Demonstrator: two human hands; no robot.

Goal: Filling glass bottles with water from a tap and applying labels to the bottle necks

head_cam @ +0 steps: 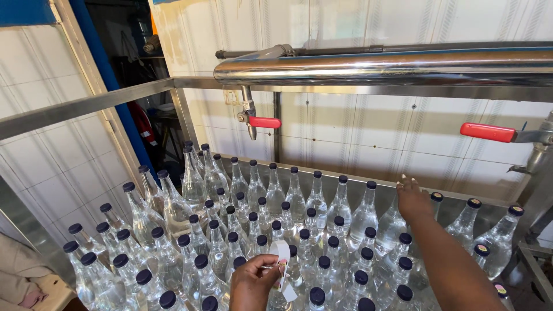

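My left hand (253, 282), low in the view, pinches a small white label (281, 253) between thumb and fingertips; the label stands upright just above the fingers (271, 270), directly over the capped bottles (230, 242) that crowd the metal tray (345, 175) beneath. A second white slip (290, 294) hangs just below those fingers, beside a bottle neck. My right hand (413, 198) reaches far ahead of the left, fingers curled down around the top of a bottle (391, 222) in the back rows; I cannot tell how firmly it grips, since the back of the hand hides the fingertips. Clear bottles with dark blue caps surround both hands on every side, touching one another. Beyond the right fingers runs a steel pipe (374, 66) with two red-handled taps (264, 122), one well to the left of those fingers, the other (487, 132) up and to their right. White tiled wall (357, 132) lies behind.
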